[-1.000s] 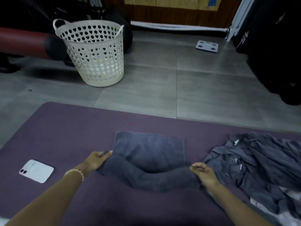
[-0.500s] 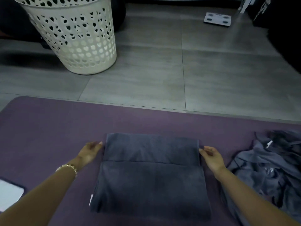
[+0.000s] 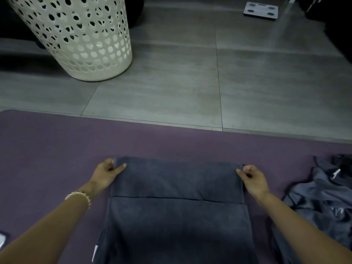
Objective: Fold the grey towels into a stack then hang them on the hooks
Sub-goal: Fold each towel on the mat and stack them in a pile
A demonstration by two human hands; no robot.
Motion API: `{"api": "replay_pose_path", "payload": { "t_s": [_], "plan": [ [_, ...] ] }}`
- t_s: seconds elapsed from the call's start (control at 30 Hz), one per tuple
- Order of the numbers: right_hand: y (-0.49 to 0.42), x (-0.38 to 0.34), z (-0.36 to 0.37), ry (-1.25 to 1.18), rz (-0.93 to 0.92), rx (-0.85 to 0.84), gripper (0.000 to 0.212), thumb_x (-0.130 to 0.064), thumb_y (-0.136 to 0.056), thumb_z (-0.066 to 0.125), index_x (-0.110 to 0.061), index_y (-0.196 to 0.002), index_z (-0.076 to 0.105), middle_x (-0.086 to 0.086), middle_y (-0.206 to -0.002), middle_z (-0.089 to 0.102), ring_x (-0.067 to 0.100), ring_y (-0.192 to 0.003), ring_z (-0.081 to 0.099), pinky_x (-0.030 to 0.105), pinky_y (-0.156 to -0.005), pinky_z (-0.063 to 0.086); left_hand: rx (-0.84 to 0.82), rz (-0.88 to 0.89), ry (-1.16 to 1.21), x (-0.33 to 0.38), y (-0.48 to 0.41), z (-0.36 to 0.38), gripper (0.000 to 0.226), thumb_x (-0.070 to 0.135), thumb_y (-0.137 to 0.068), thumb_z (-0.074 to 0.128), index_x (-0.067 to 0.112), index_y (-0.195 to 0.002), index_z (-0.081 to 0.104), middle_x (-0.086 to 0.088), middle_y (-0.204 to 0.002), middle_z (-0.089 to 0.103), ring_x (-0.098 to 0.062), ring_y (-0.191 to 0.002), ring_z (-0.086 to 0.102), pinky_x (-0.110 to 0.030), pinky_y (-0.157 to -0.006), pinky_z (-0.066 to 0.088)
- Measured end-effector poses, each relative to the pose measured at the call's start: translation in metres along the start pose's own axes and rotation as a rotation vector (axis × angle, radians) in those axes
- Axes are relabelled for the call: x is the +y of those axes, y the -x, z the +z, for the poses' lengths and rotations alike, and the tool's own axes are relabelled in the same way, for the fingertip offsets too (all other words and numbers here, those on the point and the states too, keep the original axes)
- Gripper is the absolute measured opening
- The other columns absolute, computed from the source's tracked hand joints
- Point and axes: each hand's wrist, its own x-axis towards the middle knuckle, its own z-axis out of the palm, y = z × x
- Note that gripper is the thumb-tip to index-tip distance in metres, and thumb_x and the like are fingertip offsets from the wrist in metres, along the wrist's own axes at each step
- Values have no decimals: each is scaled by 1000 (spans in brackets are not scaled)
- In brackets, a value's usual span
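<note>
Left hand [image 3: 106, 174] pinches the towel [image 3: 177, 206] at its far left corner, right hand [image 3: 251, 178] at the far right. Mat [image 3: 57, 149] lies beyond that edge.

Bare left forearm [image 3: 49, 227] with a bracelet [image 3: 78, 196] of small gold-coloured beads at the wrist, bare right forearm [image 3: 297, 221].

1. The folded towel [image 3: 177, 216] lies on the mat [image 3: 47, 149] just before you;
2. The towel heap [image 3: 320, 197] lies to its right on the mat; the phone [image 3: 1, 240], far left;
3. On the floor [image 3: 162, 92] behind the mat: basket [image 3: 76, 35] left; scale [image 3: 261, 10] right.
</note>
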Motion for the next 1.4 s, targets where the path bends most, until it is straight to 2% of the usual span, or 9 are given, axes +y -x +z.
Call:
{"api": "replay_pose_path", "payload": {
  "t_s": [0.17, 0.33, 0.47, 0.6, 0.7, 0.83, 1.03, 1.2, 1.4],
  "plan": [
    [0, 1, -2, -1, -78, 64, 26, -4, -86, 66, -11, -70, 47, 8, -56, 49, 5, -47, 46, 14, -53, 38, 145, 154, -102, -3, -10, -3, 27, 11, -83, 71, 13, -74, 46, -5, -64, 47, -19, -62, 42, -12, -50, 33],
    [23, -8, 7, 161, -224, 219, 24, -14, -83, 70, -10, -100, 54, 1, -94, 51, 18, -80, 51, 29, -73, 42, 159, 381, -395, -11, 6, 5, 48, 34, -78, 74, 16, -118, 53, -2, -114, 54, -24, -107, 48, -36, -95, 40],
    [51, -4, 11, 244, -371, -283, 51, -78, -69, 53, -29, -81, 57, -9, -79, 61, 11, -74, 57, 16, -67, 44, -343, 430, -650, -23, 37, 4, 61, 85, -56, 48, 39, -96, 50, 13, -93, 56, -10, -90, 55, -26, -87, 45],
    [66, 11, -10, 575, -282, -513, 68, -94, -48, 46, -31, -72, 55, -13, -72, 57, 3, -68, 54, 27, -68, 47, -472, 196, -796, -31, 48, -12, 61, 81, -45, 58, 34, -84, 50, 12, -89, 59, -9, -86, 57, -21, -78, 45],
    [75, 11, -29, 454, -118, -622, 91, -81, -34, 74, -14, -96, 69, -8, -93, 67, 11, -93, 64, 22, -80, 49, -596, -13, -621, -29, 54, -35, 40, 55, -60, 81, 31, -88, 67, 16, -91, 70, -7, -94, 65, -17, -79, 46],
    [95, -7, -51, -332, 208, -752, 82, -37, -31, 97, -2, -100, 72, 17, -105, 71, 27, -97, 69, 25, -71, 57, -762, -175, 87, -12, 83, -59, 83, 52, -37, 92, 19, -109, 69, 5, -111, 71, -8, -107, 64, -22, -91, 49],
    [63, -42, -46, -560, 223, -484, 54, -19, -63, 78, -3, -113, 64, 7, -95, 74, 16, -81, 72, 23, -64, 58, -384, -112, 579, 22, 56, -39, 36, 30, -75, 77, 13, -106, 68, -8, -106, 70, -11, -82, 71, -21, -65, 57],
    [42, -26, -13, -361, 232, -281, 52, -34, -70, 78, -3, -110, 64, 13, -108, 70, 23, -93, 68, 31, -81, 55, -85, -247, 23, -22, 32, 6, 25, 30, -87, 67, 9, -100, 67, -8, -93, 68, -15, -74, 63, -23, -64, 49],
    [78, 9, 7, -71, 232, 11, 26, -31, -88, 65, -6, -91, 63, 8, -88, 64, 23, -84, 59, 36, -81, 51, 50, -95, -49, -43, 54, 17, 24, 28, -95, 56, 8, -84, 64, -6, -75, 62, -20, -73, 56, -27, -63, 44]
  ]
}}
